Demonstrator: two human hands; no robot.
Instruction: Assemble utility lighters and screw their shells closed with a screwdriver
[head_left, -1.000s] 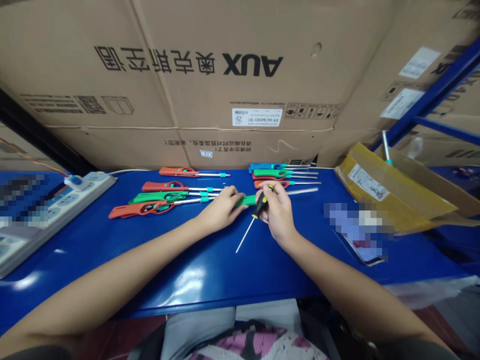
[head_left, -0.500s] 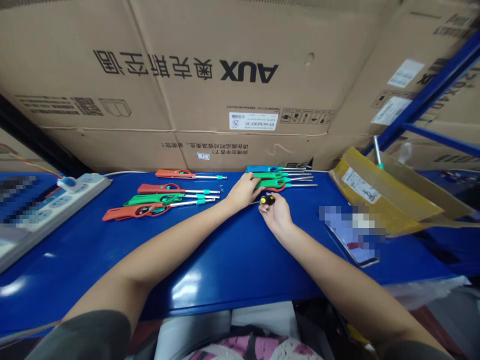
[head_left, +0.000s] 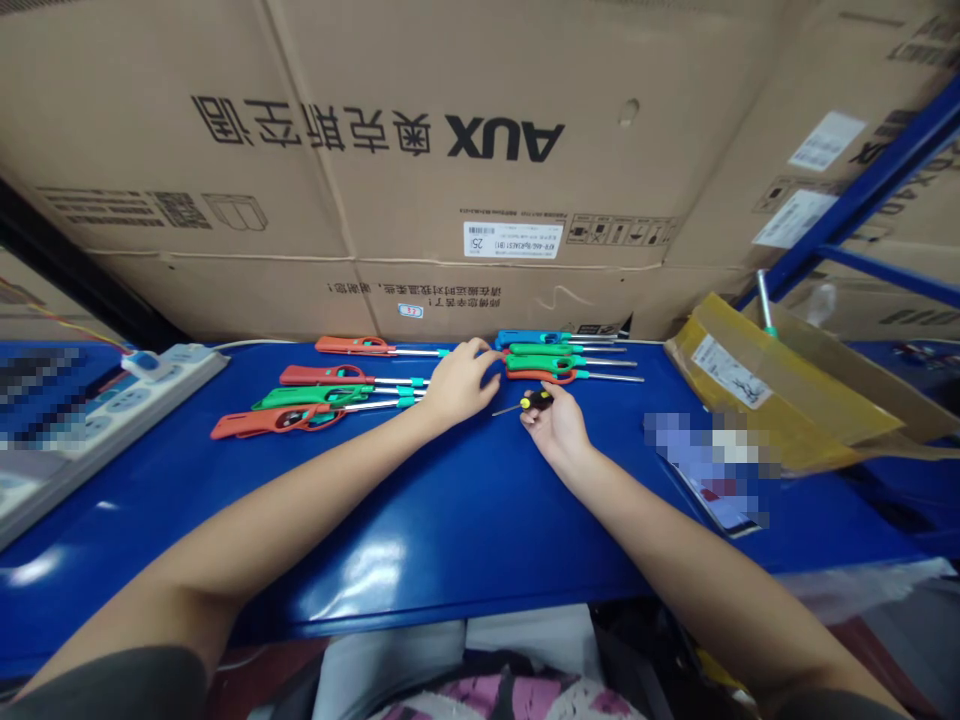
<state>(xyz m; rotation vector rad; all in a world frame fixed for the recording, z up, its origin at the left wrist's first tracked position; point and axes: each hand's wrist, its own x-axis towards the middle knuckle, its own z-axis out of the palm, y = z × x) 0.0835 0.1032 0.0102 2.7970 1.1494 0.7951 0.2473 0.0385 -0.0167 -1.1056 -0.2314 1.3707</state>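
Observation:
My right hand (head_left: 561,428) is closed around the black-and-yellow handle of a small screwdriver (head_left: 535,400), whose thin shaft points left. Just left of it, my left hand (head_left: 462,384) is over the blue tabletop with its fingers apart and nothing seen in them. Its fingertips are beside the handle ends of the right group of long-nosed lighters: a blue lighter (head_left: 525,338), a green lighter (head_left: 538,363) and an orange lighter (head_left: 551,377) among them. In the left group lie an orange lighter (head_left: 319,375) and a green lighter (head_left: 307,397); my left hand hides some nozzle tips.
A large cardboard box (head_left: 390,210) stands along the back. At left is a white power strip (head_left: 112,410) with a plug in it. On the right lie a phone (head_left: 701,470) and a yellow-taped cardboard piece (head_left: 780,385); a blue metal frame (head_left: 855,190) rises behind.
My left hand has let go of the green lighter in the right group and drawn back left, its fingers opening. My right hand still holds the screwdriver in nearly the same place.

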